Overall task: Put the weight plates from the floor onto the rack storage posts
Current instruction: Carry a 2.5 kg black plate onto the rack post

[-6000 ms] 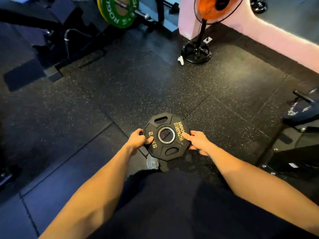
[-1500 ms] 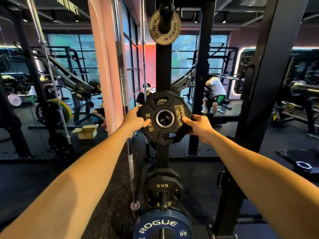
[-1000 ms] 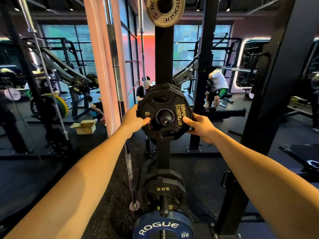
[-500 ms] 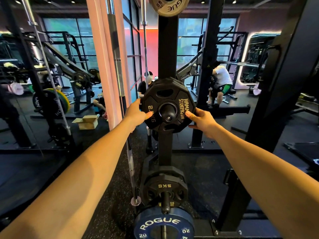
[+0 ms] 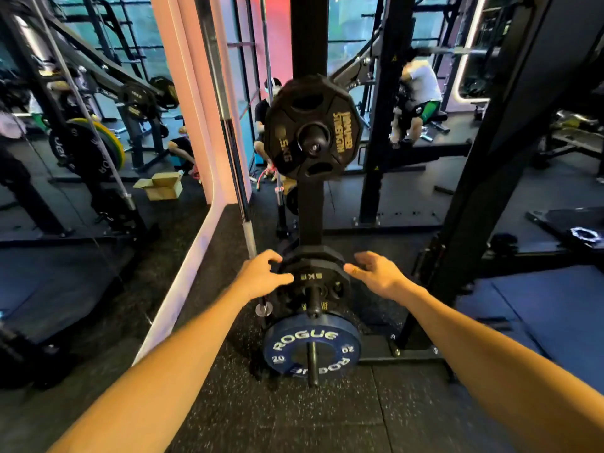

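Note:
The small black 2.5 kg plate (image 5: pixel 312 132) with gold lettering hangs on a storage post (image 5: pixel 314 147) of the black rack upright (image 5: pixel 309 40), with nobody touching it. Below it a black 5 kg plate (image 5: pixel 313 273) sits on a lower post. My left hand (image 5: pixel 263 276) and my right hand (image 5: pixel 376 273) are lowered on either side of that 5 kg plate, fingers spread, holding nothing. My left fingertips lie at or just over its left edge. A blue 20 kg plate (image 5: pixel 312 349) hangs on the lowest post.
A barbell (image 5: pixel 228 132) stands upright left of the rack beside a pink pillar (image 5: pixel 183 103). A second black upright (image 5: pixel 510 125) rises on the right. A plate (image 5: pixel 583 235) lies on the floor at far right. People exercise behind the rack.
I slid the 2.5 kg plate onto its post and let go. Both hands dropped to the sides of the 5 kg plate. The view tilted downward.

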A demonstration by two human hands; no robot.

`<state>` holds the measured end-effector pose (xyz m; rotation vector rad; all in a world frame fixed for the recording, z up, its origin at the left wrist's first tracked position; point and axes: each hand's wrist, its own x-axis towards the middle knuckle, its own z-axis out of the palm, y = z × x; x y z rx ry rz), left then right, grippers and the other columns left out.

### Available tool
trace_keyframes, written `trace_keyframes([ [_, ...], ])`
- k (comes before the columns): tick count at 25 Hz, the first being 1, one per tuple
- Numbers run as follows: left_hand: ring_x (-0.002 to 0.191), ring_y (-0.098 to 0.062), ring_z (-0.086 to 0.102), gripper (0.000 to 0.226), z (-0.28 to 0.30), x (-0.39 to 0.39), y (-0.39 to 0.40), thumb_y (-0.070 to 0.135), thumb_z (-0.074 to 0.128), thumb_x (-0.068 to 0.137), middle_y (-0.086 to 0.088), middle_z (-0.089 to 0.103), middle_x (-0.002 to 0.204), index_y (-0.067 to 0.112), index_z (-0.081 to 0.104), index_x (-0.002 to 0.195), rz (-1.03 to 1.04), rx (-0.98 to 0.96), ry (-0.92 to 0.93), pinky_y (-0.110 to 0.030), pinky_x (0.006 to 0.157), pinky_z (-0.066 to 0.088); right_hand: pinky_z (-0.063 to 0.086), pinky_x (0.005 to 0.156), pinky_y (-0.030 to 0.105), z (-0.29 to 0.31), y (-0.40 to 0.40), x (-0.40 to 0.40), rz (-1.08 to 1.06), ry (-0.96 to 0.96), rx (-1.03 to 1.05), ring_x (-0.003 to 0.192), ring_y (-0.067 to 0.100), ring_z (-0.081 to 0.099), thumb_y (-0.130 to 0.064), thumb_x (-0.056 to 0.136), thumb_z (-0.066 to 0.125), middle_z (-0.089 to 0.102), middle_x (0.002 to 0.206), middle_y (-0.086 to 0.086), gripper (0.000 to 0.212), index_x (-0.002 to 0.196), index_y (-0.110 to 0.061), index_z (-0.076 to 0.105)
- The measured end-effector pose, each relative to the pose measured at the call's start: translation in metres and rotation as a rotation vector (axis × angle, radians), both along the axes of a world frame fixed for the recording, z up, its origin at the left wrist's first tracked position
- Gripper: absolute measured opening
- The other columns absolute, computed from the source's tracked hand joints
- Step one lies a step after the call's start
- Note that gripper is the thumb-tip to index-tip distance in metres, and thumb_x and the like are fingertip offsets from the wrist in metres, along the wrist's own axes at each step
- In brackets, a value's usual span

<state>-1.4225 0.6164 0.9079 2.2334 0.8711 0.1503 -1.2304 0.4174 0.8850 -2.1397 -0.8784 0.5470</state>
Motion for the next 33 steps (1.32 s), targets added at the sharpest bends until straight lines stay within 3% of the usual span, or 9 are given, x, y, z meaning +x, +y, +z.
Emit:
trace_keyframes([
  [5, 0.092, -0.011, 0.058, 0.051, -0.123, -0.084, -0.073, 0.053, 0.073, 0.075, -0.001, 0.055, 0.121, 0.029, 0.057, 0.118, -0.073, -0.241, 0.294, -0.026, 0.072, 0.045, 0.044, 0.100, 0.029, -0.122, -0.082, -0.085, -0.035, 0.140, -0.211, 0.122, 0.020, 0.055, -0.049, 0.084, 0.063, 0.058, 0.132, 0.006, 0.064, 0.134, -0.009, 0.051],
  [9, 0.081, -0.008, 0.059, 0.054, -0.202, -0.153, -0.133, 0.058, 0.070, 0.074, 0.008, 0.054, 0.101, 0.032, 0.055, 0.119, -0.079, -0.394, 0.489, -0.028, 0.071, 0.048, 0.044, 0.079, 0.021, -0.190, -0.146, -0.165, 0.000, 0.221, -0.410, 0.104, 0.015, 0.061, -0.039, 0.081, 0.071, 0.064, 0.122, 0.002, 0.055, 0.127, -0.013, 0.056],
  [11, 0.078, -0.005, 0.057, 0.056, -0.232, -0.186, -0.162, 0.058, 0.069, 0.074, 0.016, 0.050, 0.091, 0.032, 0.054, 0.121, -0.115, -0.481, 0.562, -0.024, 0.067, 0.046, 0.046, 0.085, 0.026, -0.213, -0.172, -0.200, 0.011, 0.258, -0.463, 0.110, 0.020, 0.061, -0.036, 0.082, 0.070, 0.063, 0.125, 0.005, 0.053, 0.128, -0.012, 0.057],
  [15, 0.090, -0.009, 0.053, 0.059, -0.287, -0.246, -0.224, 0.058, 0.066, 0.078, 0.012, 0.048, 0.102, 0.026, 0.050, 0.125, -0.179, -0.540, 0.686, -0.026, 0.070, 0.041, 0.043, 0.073, 0.022, -0.253, -0.237, -0.276, -0.074, 0.431, -0.604, 0.092, 0.020, 0.062, -0.041, 0.084, 0.066, 0.067, 0.113, 0.007, 0.042, 0.114, -0.011, 0.064],
  [19, 0.098, -0.017, 0.058, 0.048, -0.314, -0.270, -0.275, 0.057, 0.063, 0.081, 0.001, 0.058, 0.109, 0.023, 0.054, 0.114, -0.329, -0.499, 0.835, -0.027, 0.071, 0.042, 0.047, 0.083, 0.029, -0.273, -0.308, -0.326, -0.217, 0.575, -0.666, 0.102, 0.024, 0.063, -0.033, 0.086, 0.065, 0.070, 0.107, 0.009, 0.029, 0.101, -0.009, 0.068],
  [23, 0.094, -0.017, 0.056, 0.041, -0.313, -0.236, -0.305, 0.055, 0.061, 0.083, -0.002, 0.061, 0.113, 0.024, 0.053, 0.108, -0.601, -0.385, 0.962, -0.028, 0.070, 0.040, 0.045, 0.080, 0.028, -0.275, -0.371, -0.324, -0.401, 0.601, -0.649, 0.102, 0.025, 0.063, -0.028, 0.088, 0.062, 0.070, 0.106, 0.010, 0.025, 0.101, -0.008, 0.070],
  [26, 0.091, -0.017, 0.058, 0.049, -0.304, -0.172, -0.337, 0.065, 0.054, 0.081, 0.000, 0.058, 0.099, 0.025, 0.053, 0.109, -0.780, -0.289, 1.036, -0.027, 0.061, 0.039, 0.045, 0.083, 0.028, -0.279, -0.423, -0.312, -0.543, 0.651, -0.581, 0.103, 0.024, 0.062, -0.033, 0.091, 0.059, 0.069, 0.110, 0.009, 0.029, 0.106, -0.009, 0.068],
  [29, 0.101, -0.020, 0.059, 0.054, -0.300, -0.100, -0.385, 0.068, 0.054, 0.079, 0.000, 0.060, 0.105, 0.025, 0.056, 0.113, -0.840, -0.222, 1.000, -0.030, 0.072, 0.041, 0.048, 0.083, 0.031, -0.284, -0.475, -0.292, -0.543, 0.689, -0.558, 0.098, 0.023, 0.062, -0.037, 0.091, 0.057, 0.068, 0.107, 0.008, 0.033, 0.107, -0.011, 0.068],
  [33, 0.105, -0.017, 0.055, 0.050, -0.295, -0.010, -0.487, 0.063, 0.056, 0.082, 0.003, 0.059, 0.113, 0.025, 0.057, 0.114, -0.891, -0.134, 0.923, -0.034, 0.090, 0.043, 0.046, 0.052, 0.024, -0.274, -0.581, -0.237, -0.602, 0.714, -0.532, 0.065, 0.018, 0.056, -0.035, 0.092, 0.057, 0.061, 0.085, 0.008, 0.033, 0.107, -0.007, 0.066],
])
